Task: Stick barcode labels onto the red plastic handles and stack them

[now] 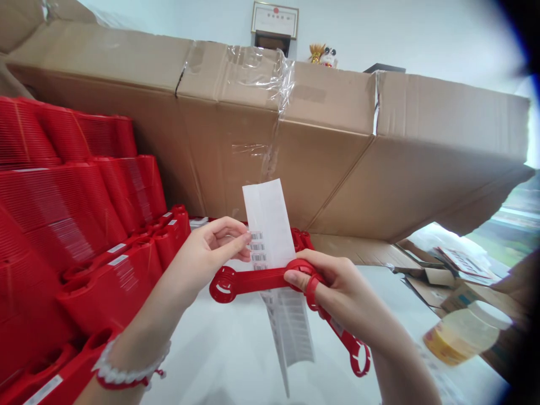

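A long white sheet of barcode labels (270, 225) stands upright at the middle, its lower part hanging behind a red plastic strip with ring-shaped ends (257, 279). My left hand (215, 247) pinches at the sheet's left edge beside the barcodes; whether a single label is between the fingertips I cannot make out. My right hand (333, 287) is closed on the red strip, thumb in front, and also holds the sheet behind it. A second red strip (354, 349) hangs from the same hand, slanting down to the right.
Tall stacks of red plastic parts (63, 197), some bearing white labels, fill the left. A large cardboard box wall (236, 129) rises behind the white table (198, 349). A clear jar with a white lid (468, 332) and cardboard pieces (426, 289) are at right.
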A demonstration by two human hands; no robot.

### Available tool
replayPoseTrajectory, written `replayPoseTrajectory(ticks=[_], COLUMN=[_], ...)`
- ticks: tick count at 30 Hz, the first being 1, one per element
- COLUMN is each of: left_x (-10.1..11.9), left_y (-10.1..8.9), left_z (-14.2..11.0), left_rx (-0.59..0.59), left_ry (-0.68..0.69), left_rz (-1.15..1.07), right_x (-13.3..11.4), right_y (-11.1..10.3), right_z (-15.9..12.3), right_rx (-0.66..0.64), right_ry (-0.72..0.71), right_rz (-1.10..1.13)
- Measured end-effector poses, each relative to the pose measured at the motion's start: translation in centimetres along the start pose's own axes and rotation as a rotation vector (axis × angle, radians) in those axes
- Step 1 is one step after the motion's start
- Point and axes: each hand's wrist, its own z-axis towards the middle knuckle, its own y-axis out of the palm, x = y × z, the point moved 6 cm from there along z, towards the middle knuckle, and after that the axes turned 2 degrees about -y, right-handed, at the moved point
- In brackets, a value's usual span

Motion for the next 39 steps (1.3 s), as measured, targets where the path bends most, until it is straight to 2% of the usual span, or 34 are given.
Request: replayPoseTrajectory(ticks=[4, 8, 12, 17, 23, 27, 30, 34, 39], left_x=[-0.3, -0.6, 0.1, 1.5, 1.2, 0.8, 0.8, 0.8, 0.5], left_y=[-0.3, -0.3, -0.4, -1.0, 0.5, 1.7, 2.3, 2.3, 2.4], left_z=[-0.1, -0.4, -0.8, -1.7, -3.0, -3.5, -3.6, -3.7, -3.4], left_rx=[0.026, -0.011, -0.001, 0.019, -0.109, -0.11, -0.1, -0.042, -0.065], left_ry=[-0.039, -0.08, -0.062, -0.037, -0.1, -0.136, -0.16, -0.155, -0.137], left_rz=[-0.019, -0.073, -0.065, -0.073, 0.091, 0.197, 0.177, 0.18, 0.155], right_x=[0.2, 0.7, 1.2, 1.4, 1.6, 1.5, 1.2, 0.9, 0.6], right_y=[-0.2, -0.3, -0.6, -1.8, -2.4, -2.2, -2.0, -1.7, -1.4], right_z=[0.3, 0.6, 1.1, 1.4, 1.2, 0.9, 0.6, 0.6, 0.7], right_rx=[0.039, 0.037, 0.012, 0.118, 0.203, 0.173, 0.164, 0.168, 0.165], right_ry=[0.04, 0.069, 0.064, 0.06, 0.076, 0.078, 0.062, 0.049, 0.028], right_rz=[-0.012, 0.002, 0.059, 0.084, 0.203, 0.238, 0.236, 0.249, 0.252])
